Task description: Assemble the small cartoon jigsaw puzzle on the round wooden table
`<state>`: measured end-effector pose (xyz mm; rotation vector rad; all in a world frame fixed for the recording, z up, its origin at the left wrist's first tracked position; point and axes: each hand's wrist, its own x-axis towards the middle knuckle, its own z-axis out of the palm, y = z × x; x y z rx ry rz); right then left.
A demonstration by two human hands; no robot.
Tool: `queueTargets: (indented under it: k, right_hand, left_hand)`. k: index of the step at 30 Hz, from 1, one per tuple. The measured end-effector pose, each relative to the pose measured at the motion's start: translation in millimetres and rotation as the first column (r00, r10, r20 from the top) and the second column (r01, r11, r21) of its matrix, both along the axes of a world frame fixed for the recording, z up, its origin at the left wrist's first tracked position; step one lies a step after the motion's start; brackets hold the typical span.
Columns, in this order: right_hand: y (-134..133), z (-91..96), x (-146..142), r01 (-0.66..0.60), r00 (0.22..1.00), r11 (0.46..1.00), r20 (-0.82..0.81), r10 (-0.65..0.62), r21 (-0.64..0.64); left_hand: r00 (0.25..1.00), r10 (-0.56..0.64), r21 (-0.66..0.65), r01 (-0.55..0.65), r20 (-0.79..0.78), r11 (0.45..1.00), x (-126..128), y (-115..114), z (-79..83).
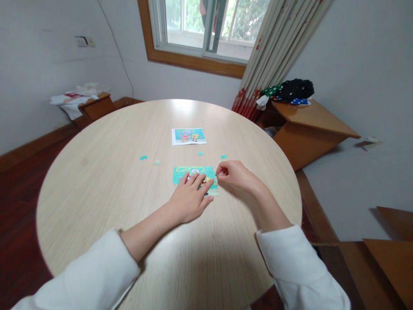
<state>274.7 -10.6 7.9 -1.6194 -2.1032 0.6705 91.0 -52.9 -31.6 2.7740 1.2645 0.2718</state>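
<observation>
My left hand lies flat, fingers spread wide, over the puzzle and hides part of its picture. My right hand is curled narrow at the puzzle's 3 o'clock edge; I cannot tell whether it pinches anything. From the puzzle, the picture card lies on the desk at 12 o'clock, one loose piece between them. Two green pieces sit near 10 o'clock. Past the desk, around 1 o'clock, hangs a curtain, with clothes piled beside it.
</observation>
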Motion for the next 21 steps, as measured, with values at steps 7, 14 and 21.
queueTargets:
  k: [7,14,21]
  right_hand:
    - [6.0,-3.6,-4.1,0.136,0.964,0.988,-0.242,-0.114,0.077]
    - [11.7,-20.4,-14.5,0.053,0.792,0.994,-0.603,-0.097,-0.091]
    - [0.6,-16.5,-26.7,-0.133,0.688,0.969,-0.723,-0.060,-0.207]
  left_hand:
    - [1.000,0.018,0.003,-0.018,0.002,1.000,2.1,-1.5,0.8]
    - [0.964,0.016,-0.052,-0.003,0.265,0.999,-2.3,8.1,5.4]
    - [0.631,0.289,-0.341,-0.041,0.720,0.939,-16.7,22.5,11.9]
